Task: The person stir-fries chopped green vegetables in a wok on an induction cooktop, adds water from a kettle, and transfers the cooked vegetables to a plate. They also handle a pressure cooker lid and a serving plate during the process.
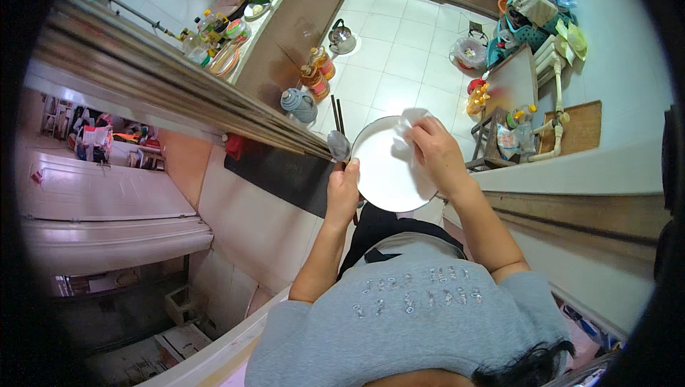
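A round white plate [393, 178] with a thin dark rim is held up in front of my body. My left hand [343, 189] grips its left edge, and the same hand also holds a metal spoon [338, 146] and a pair of dark chopsticks [337, 114], whose upper ends stick out beyond the plate. In my right hand [434, 148] is a crumpled white tissue or cloth [409, 122], which lies against the plate's upper right part. The fingers of my right hand are pinched around it. The lower ends of the utensils are partly hidden behind my left hand and the plate.
Oil bottles [316, 82], a grey-blue jug [299, 105] and a metal kettle [341, 39] stand on the tiled floor ahead. A sliding door frame [214, 103] runs close on the left. To the right are a wooden stool [488, 138], white pipes [558, 119] and a lined bin [469, 55].
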`<state>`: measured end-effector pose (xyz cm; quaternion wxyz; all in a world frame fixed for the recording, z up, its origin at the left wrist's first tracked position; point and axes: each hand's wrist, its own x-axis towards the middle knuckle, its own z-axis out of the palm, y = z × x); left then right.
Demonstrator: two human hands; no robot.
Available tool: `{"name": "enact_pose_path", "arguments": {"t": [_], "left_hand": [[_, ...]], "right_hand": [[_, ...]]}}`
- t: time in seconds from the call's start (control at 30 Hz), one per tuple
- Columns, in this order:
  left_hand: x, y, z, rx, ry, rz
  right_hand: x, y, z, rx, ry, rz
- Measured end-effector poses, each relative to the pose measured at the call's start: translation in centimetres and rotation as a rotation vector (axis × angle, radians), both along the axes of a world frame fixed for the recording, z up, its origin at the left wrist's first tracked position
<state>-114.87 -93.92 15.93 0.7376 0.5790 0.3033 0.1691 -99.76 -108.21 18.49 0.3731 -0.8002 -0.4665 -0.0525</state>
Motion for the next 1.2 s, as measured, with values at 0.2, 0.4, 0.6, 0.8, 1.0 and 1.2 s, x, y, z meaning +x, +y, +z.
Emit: {"name": "enact_pose_path", "arguments": {"t": [0.2, 0.4, 0.6, 0.8, 1.0, 1.2], "left_hand": [[10.8, 6.1, -2.3, 0.171, -0.054, -0.005], [21.7, 13.6, -3.0, 0.06, -0.017, -0.058], [32.0, 20.8, -1.1, 0.265, -0.06, -0.41], [40.8, 25.3, -2.1, 0.242, 0.089, -0.39], [51.2, 29.8, -4.1, 0.361, 0.041, -0.177], [59.6, 35.7, -5.4, 0.438, 0.172, 0.094]], "right_hand": [[6.5, 4.5, -2.5, -0.26, 0.117, -0.138], [16.6, 10.3, 0.5, 0.137, 0.404, 0.057], [30.6, 19.9, 1.4, 0.136, -0.127, 0.035], [38.3, 23.1, -1.2, 0.141, 0.367, -0.184], [47.4, 24.2, -7.7, 0.127, 0.51, -0.435], [59.6, 29.3, -6.6, -0.217, 0.719, -0.113]]}}
